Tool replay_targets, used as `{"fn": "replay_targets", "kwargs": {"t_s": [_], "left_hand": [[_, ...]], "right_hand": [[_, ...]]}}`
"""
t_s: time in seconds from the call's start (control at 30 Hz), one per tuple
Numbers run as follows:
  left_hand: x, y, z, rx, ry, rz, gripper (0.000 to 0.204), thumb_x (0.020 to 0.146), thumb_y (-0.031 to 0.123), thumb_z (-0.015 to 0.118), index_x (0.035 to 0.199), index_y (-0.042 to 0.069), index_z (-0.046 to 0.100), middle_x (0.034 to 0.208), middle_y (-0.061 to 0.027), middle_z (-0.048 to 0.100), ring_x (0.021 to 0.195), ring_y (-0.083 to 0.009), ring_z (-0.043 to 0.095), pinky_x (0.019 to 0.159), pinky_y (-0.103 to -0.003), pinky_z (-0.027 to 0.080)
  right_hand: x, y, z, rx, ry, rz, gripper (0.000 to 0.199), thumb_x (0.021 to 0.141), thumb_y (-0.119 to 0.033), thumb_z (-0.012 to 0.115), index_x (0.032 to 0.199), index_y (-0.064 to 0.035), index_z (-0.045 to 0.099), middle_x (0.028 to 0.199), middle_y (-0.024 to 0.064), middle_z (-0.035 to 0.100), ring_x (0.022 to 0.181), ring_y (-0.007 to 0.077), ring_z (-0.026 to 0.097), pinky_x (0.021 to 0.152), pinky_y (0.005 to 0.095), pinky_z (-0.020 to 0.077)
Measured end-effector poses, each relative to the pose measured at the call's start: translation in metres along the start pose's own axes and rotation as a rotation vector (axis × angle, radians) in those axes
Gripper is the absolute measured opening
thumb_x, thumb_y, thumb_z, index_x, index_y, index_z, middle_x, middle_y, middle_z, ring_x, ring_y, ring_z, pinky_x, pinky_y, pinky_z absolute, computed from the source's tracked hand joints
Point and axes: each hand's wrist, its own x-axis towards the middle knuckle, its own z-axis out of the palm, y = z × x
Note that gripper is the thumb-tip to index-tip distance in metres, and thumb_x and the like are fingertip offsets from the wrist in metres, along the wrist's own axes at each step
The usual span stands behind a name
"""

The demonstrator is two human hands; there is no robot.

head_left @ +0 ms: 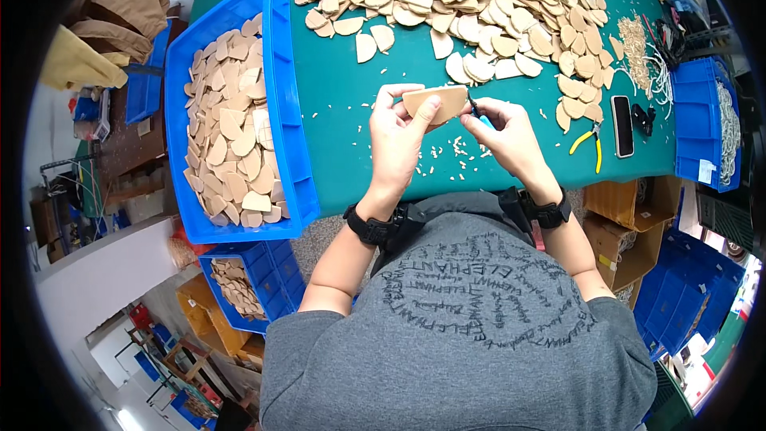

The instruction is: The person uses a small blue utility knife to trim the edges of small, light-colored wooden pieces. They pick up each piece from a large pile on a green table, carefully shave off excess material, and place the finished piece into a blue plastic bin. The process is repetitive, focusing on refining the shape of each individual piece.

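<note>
Your left hand (396,137) pinches a tan, fan-shaped wooden piece (436,101) between thumb and fingers, holding it just above the green surface (343,96). Your right hand (511,137) has its fingers pressed together around a small dark tool (473,106) touching the piece's right edge. A heap of similar pieces (479,8) lies beyond; a blue bin (283,104) sits left.
</note>
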Motion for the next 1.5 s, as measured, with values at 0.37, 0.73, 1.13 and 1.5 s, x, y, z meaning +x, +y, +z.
{"fn": "replay_targets", "kwargs": {"t_s": [0.37, 0.73, 1.13, 1.5], "left_hand": [[-0.002, -0.017, 0.028, 0.067, 0.048, 0.075, 0.034, 0.086, 0.01, 0.069, 0.11, 0.0, 0.047, 0.097, -0.0167, 0.064, 0.084, -0.0182, 0.066, 0.072, -0.032, 0.058], [0.015, 0.037, -0.101, 0.262, 0.744, 0.586, 0.029, 0.088, 0.011, 0.066, 0.111, 0.002, 0.052, 0.106, -0.0086, 0.056, 0.096, -0.017, 0.057, 0.085, -0.03, 0.048], [0.174, -0.135, -0.01, 1.309, 0.236, -0.095, 0.061, 0.074, 0.051, 0.071, 0.115, 0.007, 0.057, 0.122, -0.0163, 0.048, 0.118, -0.0342, 0.042, 0.096, -0.045, 0.041], [0.128, -0.092, -0.002, 0.367, -0.102, -0.117, 0.025, 0.088, 0.018, 0.063, 0.107, 0.004, 0.056, 0.088, -0.0083, 0.07, 0.06, -0.0055, 0.056, 0.053, -0.018, 0.045]], "right_hand": [[-0.002, 0.013, -0.021, 0.003, 0.081, -0.05, 0.014, 0.086, -0.015, 0.066, 0.085, -0.0008, 0.067, 0.062, -0.0085, 0.049, 0.056, -0.0002, 0.036, 0.048, 0.0188, 0.0259], [0.007, 0.03, -0.046, 0.091, 0.112, -0.017, 0.014, 0.085, -0.014, 0.066, 0.084, -0.0001, 0.064, 0.063, -0.007, 0.051, 0.057, 0.0005, 0.039, 0.049, 0.0193, 0.029], [-0.007, 0.054, -0.065, -0.004, 0.216, 0.043, 0.013, 0.083, -0.013, 0.067, 0.086, -0.0005, 0.066, 0.068, -0.0043, 0.055, 0.059, 0.0021, 0.04, 0.052, 0.0205, 0.0309], [-0.001, 0.046, -0.077, -0.065, 0.16, 0.017, 0.017, 0.082, -0.016, 0.067, 0.088, -0.0009, 0.066, 0.069, -0.0002, 0.061, 0.061, 0.0045, 0.051, 0.057, 0.0216, 0.0409]]}}
